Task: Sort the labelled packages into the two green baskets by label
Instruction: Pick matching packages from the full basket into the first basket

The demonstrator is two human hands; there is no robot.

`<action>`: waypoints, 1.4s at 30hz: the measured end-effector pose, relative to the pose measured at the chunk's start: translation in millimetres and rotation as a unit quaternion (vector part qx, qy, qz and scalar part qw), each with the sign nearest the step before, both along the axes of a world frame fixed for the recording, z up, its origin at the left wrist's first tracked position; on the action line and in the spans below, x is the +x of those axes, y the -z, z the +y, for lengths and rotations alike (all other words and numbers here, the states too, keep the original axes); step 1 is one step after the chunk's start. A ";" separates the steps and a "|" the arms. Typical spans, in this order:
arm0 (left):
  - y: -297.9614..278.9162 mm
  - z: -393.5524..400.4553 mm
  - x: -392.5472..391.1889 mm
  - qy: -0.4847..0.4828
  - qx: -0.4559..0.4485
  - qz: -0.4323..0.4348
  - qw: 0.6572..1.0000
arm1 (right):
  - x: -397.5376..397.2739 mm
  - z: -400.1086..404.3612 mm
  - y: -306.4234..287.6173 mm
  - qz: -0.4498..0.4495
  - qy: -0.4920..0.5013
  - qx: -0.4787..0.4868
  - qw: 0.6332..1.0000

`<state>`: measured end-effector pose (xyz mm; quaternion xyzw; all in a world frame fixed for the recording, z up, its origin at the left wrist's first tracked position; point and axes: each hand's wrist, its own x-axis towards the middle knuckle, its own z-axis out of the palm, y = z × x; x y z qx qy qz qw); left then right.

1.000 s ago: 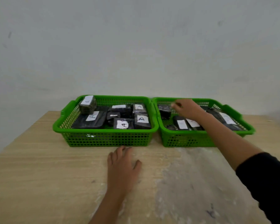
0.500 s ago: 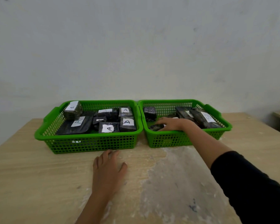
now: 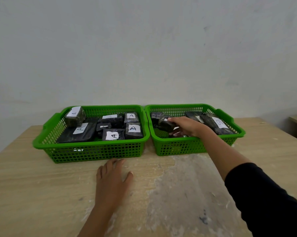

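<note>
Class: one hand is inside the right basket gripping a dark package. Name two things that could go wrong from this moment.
1. The right hand grips a dark package whose label is hidden, so it might be mis-sorted.
2. Nothing steadies the right basket; the left hand lies flat on the table, so lifting could drag the basket.

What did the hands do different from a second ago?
The right hand went from hovering over the right basket down into it, and now grips a dark package there. The left hand stayed flat on the table, and the packages in the left basket did not move. Everything shifts in the picture only because the head turned.
</note>
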<state>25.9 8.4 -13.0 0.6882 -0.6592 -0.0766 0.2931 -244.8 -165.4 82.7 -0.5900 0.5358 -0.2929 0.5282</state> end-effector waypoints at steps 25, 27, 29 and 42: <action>2.4 -1.8 -1.6 -0.008 -0.005 -0.010 1.000 | 92.0 -3.9 -38.5 -0.103 0.167 -0.258 0.946; 3.4 -2.3 -2.1 -0.011 -0.009 -0.011 1.000 | 115.4 -7.3 -44.0 -0.083 0.155 -0.276 0.945; 3.4 -2.3 -2.7 -0.010 -0.012 -0.007 1.000 | 140.2 -10.7 -44.1 -0.041 0.110 -0.262 0.958; 4.7 -5.0 -1.5 -0.010 0.011 0.016 1.000 | 210.4 -35.1 -14.8 0.308 0.044 -0.261 0.914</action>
